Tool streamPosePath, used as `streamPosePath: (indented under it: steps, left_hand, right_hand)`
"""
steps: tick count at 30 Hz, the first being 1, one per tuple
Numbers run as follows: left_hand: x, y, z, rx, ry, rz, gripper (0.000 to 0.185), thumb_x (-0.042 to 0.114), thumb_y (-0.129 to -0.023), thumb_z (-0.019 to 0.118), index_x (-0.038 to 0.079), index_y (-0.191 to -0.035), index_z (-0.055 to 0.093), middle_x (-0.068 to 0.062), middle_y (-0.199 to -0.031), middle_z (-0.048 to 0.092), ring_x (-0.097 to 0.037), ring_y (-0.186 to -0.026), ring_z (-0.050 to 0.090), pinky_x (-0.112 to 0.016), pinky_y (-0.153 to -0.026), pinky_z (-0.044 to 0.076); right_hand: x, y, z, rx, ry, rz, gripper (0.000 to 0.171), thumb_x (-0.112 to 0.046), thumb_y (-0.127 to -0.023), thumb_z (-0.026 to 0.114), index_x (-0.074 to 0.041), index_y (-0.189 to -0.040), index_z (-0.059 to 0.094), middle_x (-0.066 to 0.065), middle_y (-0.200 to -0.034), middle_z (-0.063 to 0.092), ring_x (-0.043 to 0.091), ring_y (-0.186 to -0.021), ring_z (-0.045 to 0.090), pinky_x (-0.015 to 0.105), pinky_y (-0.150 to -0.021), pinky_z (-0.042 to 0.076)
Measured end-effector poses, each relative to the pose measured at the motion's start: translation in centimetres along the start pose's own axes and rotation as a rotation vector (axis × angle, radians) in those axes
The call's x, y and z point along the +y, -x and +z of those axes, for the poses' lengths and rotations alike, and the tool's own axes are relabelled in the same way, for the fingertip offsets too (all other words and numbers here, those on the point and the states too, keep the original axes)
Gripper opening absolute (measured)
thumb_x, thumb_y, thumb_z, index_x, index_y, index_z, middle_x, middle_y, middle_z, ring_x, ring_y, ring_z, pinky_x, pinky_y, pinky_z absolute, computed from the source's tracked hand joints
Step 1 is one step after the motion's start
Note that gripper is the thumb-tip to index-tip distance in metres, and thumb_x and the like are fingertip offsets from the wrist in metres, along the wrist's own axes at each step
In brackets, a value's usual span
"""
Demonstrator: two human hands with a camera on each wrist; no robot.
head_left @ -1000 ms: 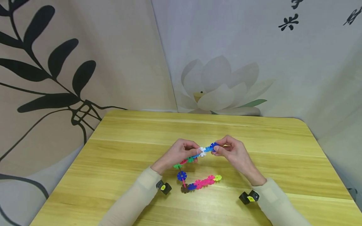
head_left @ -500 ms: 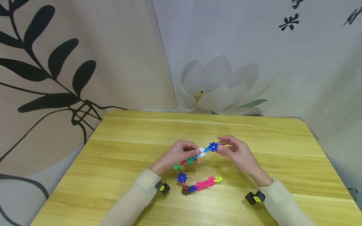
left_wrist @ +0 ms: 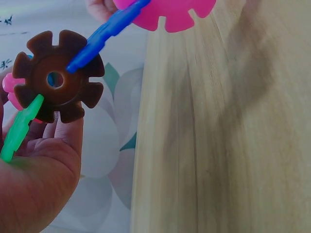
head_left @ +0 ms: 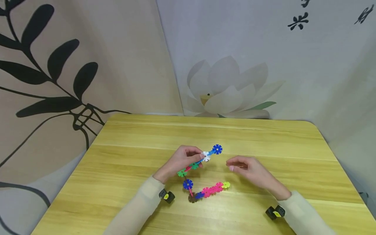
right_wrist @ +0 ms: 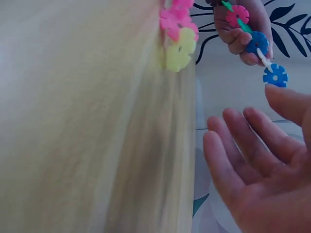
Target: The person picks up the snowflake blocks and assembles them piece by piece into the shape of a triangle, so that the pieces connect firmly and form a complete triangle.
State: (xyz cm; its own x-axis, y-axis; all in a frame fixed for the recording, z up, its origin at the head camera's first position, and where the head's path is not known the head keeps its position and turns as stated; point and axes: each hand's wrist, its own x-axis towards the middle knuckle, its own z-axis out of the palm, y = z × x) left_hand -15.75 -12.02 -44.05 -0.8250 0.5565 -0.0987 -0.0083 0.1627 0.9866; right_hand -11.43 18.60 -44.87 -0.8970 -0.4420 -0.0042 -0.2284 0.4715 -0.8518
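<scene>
My left hand (head_left: 182, 161) pinches a chain of interlocking flower-shaped plastic discs, thumb on it beside a white disc (head_left: 206, 159). Past the white disc, light blue joins a dark blue disc (head_left: 217, 146) at the chain's free upper end. Below the hand the chain runs through green, another blue disc (head_left: 188, 187) and a brown disc (left_wrist: 41, 63). From there it bends right through pink discs (head_left: 212, 190) to a yellow disc (right_wrist: 177, 56) at the other end. To the right, apart from the chain, my right hand (head_left: 254, 171) holds nothing, its fingers relaxed.
A wooden table (head_left: 264, 137) lies beneath both hands. Behind it hang cloth backdrops, one printed with a pale flower (head_left: 227, 86), the other with dark leaves (head_left: 63, 54). Black wrist cameras (head_left: 275, 212) stick out from both sleeves.
My right hand has let go of the dark blue end disc and moved right and down, away from the chain. The left hand keeps its hold, shifting slightly left.
</scene>
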Motion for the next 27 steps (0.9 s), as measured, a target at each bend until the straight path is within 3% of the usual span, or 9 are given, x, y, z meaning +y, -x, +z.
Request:
streamPosePath:
  steps: [10,15,19,27]
  left_hand:
    - [-0.3,0.1,-0.2,0.009,0.023,0.004,0.025,0.023,-0.103,0.066,0.001,-0.113,0.072,-0.035,-0.108,0.068,-0.055,-0.099,0.066,-0.025,-0.071,0.058]
    - [-0.2,0.1,-0.2,0.015,0.027,0.0,0.024,0.022,-0.103,0.065,0.001,-0.113,0.072,-0.035,-0.108,0.068,-0.052,-0.098,0.068,-0.024,-0.071,0.058]
    - [-0.2,0.0,-0.1,0.021,0.021,0.0,0.024,0.022,-0.103,0.066,0.001,-0.113,0.072,-0.034,-0.108,0.069,-0.046,-0.096,0.07,-0.025,-0.072,0.058]
    - [-0.2,0.1,0.0,0.023,0.032,-0.001,0.026,0.023,-0.103,0.066,0.0,-0.113,0.072,-0.034,-0.109,0.068,-0.051,-0.098,0.068,-0.025,-0.072,0.058]
  right_hand:
    - [0.9,0.6,0.6,-0.175,-0.031,0.029,0.035,-0.023,-0.1,0.07,-0.001,-0.128,0.068,0.009,-0.122,0.071,0.023,-0.107,0.067,0.025,-0.091,0.056]
    - [0.9,0.7,0.8,-0.241,-0.033,-0.001,0.037,-0.021,-0.097,0.074,-0.002,-0.128,0.067,0.008,-0.123,0.069,0.026,-0.109,0.065,0.029,-0.093,0.056]
    - [1.0,0.7,0.8,-0.272,0.013,-0.049,0.036,-0.022,-0.096,0.076,-0.007,-0.128,0.068,0.005,-0.124,0.068,0.024,-0.111,0.064,0.034,-0.095,0.056]
    - [0.8,0.4,1.3,-0.315,0.155,-0.13,0.036,-0.018,-0.094,0.077,-0.013,-0.128,0.07,-0.004,-0.122,0.064,0.015,-0.107,0.059,0.033,-0.096,0.053]
